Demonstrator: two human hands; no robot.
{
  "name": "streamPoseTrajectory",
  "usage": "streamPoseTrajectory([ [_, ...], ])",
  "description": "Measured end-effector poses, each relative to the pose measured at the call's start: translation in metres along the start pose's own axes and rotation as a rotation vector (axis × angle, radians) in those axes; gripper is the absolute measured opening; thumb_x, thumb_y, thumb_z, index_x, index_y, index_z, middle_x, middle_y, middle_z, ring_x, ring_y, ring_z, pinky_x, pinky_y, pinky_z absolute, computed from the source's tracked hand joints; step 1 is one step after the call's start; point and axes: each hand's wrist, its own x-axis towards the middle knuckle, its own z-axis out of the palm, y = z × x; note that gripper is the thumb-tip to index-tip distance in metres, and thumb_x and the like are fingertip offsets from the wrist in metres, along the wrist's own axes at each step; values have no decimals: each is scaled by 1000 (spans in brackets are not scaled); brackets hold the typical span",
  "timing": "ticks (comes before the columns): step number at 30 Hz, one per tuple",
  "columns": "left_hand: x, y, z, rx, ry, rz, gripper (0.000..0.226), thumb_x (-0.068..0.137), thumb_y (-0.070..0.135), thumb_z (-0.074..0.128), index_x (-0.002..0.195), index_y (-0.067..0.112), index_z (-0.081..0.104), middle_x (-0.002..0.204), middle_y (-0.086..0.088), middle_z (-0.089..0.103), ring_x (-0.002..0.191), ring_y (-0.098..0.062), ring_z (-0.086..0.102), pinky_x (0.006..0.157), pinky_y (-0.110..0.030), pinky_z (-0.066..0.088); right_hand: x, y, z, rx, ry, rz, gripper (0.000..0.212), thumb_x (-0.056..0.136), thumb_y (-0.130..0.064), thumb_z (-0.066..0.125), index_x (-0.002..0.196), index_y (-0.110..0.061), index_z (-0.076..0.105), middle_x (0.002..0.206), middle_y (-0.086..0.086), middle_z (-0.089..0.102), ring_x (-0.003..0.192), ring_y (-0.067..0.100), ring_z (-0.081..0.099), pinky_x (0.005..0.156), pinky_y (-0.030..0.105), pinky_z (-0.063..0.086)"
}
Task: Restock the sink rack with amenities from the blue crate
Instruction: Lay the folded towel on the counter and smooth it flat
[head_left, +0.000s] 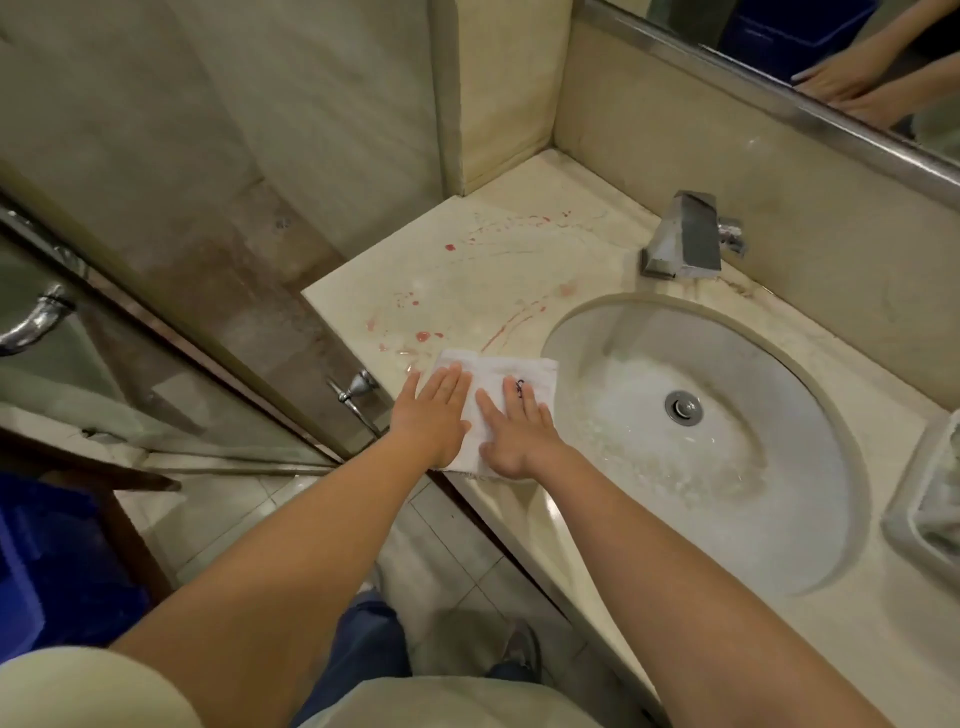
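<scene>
Where red smears (511, 319) streak the seemingly stone counter (363, 291), cloth (540, 374) lies.

Cloth (543, 376) on counter (441, 260), L of sink (753, 364); faucet (680, 239) behind sink; crate (52, 561) far L.

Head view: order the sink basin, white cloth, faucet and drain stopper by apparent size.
1. Oval white sink basin
2. Folded white cloth
3. Angular chrome faucet (farther away: close call)
4. Round metal drain stopper
</scene>
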Motion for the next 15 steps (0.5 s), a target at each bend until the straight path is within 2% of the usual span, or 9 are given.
streamPoseTrajectory([
  [8,39,-35,-11,78,73,226,64,105,43,12,150,14,-24,158,-2,-28,147,-17,-22,121,-45,-9,13,-27,0,131,115,191,71,101,-40,31,154,-31,-17,156,8,-35,144,24,-33,119,43,-15],
  [15,61,-56,-22,163,104,384,63,105,42,10,150,14,-25,157,-1,-31,146,-16,-24,119,-45,-11,25,-50,0,238,195,341,65,103,-38,25,154,-31,-15,157,8,-34,144,24,-32,119,43,-15],
])
